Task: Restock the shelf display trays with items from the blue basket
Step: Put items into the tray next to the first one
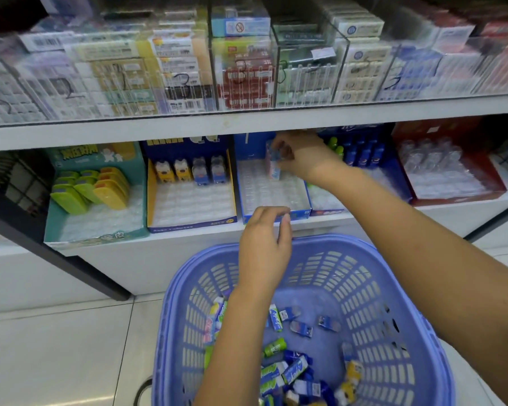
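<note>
Blue plastic fills the bottom of my feed: the basket (361, 291) sits on the floor below the lower shelf (188, 238), with loose packets (294, 373) scattered inside it; they are too jumbled for a sure count, but I reckon well over a dozen. My right hand (302, 155) reaches into the middle blue tray (276, 214) and pinches one small pink-and-blue packet (274, 164) upright over the back rows. My left hand (266, 244) hangs above the basket's far rim, fingers curled near that tray's front lip; blur hides the fingertips, so I cannot tell whether it has hold of anything.

I count five trays along this shelf. The teal tray (97, 232) has a cluster of green and yellow cases (100, 186) at its back; the next tray (191, 222) holds four bear-shaped pieces (188, 171), two yellow and two blue, in one back row; the middle one shows only the packet in my hand; the fourth tray (327, 213) has small blue and green bottles (364, 152); the red tray (458, 196) has clear bottles (428, 156).

I judge the job barely begun: every tray shows bare front rows, and the basket holds plenty.
</note>
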### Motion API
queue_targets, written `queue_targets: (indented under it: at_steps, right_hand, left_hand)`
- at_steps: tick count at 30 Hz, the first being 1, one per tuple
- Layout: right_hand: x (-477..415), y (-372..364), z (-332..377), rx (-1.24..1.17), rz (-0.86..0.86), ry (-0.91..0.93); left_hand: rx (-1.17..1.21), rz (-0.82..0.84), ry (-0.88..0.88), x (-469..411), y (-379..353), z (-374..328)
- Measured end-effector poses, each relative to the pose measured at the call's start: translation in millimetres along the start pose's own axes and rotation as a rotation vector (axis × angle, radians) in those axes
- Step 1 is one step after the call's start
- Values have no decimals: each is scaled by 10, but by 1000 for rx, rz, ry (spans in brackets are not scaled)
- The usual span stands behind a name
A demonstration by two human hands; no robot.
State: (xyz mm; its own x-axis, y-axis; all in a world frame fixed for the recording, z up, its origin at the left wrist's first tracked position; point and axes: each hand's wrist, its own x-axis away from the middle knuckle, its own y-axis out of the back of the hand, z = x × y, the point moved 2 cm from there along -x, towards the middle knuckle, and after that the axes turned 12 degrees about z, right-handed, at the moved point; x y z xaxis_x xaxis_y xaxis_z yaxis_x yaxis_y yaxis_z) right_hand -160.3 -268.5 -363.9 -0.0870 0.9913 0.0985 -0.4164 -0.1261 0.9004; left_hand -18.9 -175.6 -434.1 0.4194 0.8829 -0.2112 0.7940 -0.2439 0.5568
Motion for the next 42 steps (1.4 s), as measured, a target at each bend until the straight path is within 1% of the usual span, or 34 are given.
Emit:
queue_targets:
  at_steps: [1,2,3,4,6,8,10,11,12,14,16,19,21,23,24,25,27,28,30,32,34,37,39,40,42]
  right_hand:
    - [149,-33,18,-90,-32,1]
    - [323,-94,18,-203,-22,9]
    - [497,-187,-3,-287,31,13]
    - [670,-325,-38,-312,127,-1]
    - [977,-706,-166,-227,368,-82]
    - [1175,-1186,-364,-61,607,-191]
    - [1291,-1662,-595,65,818,-322]
    - [1337,-1879,-728,102,879,-389]
    - [1391,-2056,-848,127,904,-442]
    - [1481,-2325,-1069,153,884,-491]
    - [1573,-2499,-1254,154,853,-522]
    - [1643,-2645,-1393,121,829,-586]
    - [1586,-2708,-1408,86,807,-636]
    - [1520,-2692,-1379,138,868,-627]
    - [1490,-2662,-1363,139,894,-651]
    - [1460,-2621,-1352,114,877,-667]
    - [1384,-2486,-1313,19,764,-625]
    - [1364,-2402,-1266,-5,770,-590]
    - [1340,-2287,-1189,-20,852,-549]
    - [1322,-2205,-1120,-88,856,-536]
    - [1307,-2118,-1065,-176,803,-513]
    - [1285,-1960,-1006,-394,654,-481]
    - [1265,-1813,-936,-447,573,-434]
    - [1257,-1735,-900,-450,536,-401]
    - [1242,-1558,-817,-505,468,-348]
  left_hand:
    - [7,10,13,16,-17,20]
    - [-6,73,52,30,-63,76]
    - [-39,166,106,50,-128,158]
    - [-83,268,170,86,-206,250]
    - [-207,465,298,206,-393,475]
    - [-330,680,386,406,-628,730]
    - [-343,868,436,676,-863,946]
    - [-306,942,457,817,-963,1037]
    - [-278,997,463,950,-1044,1126]
    - [-292,1069,444,1138,-1148,1288]
    - [-349,1057,415,1193,-1213,1431]
    - [-338,988,369,1137,-1326,1502]
    - [-340,977,323,1098,-1451,1502]
    - [-349,971,284,1073,-1600,1518]
    - [-356,965,267,1061,-1674,1528]
    - [-370,961,257,1046,-1739,1535]
    - [-433,953,270,1027,-1835,1555]
    - [-481,952,281,1028,-1874,1572]
    - [-569,978,297,1051,-1902,1590]
    - [-588,988,310,1081,-1902,1610]
    - [-549,981,331,1081,-1872,1595]
    - [-504,984,358,1032,-1787,1538]
    - [-492,981,363,970,-1694,1473]
    - [-424,955,393,920,-1634,1434]
    - [-176,836,492,768,-1451,1334]
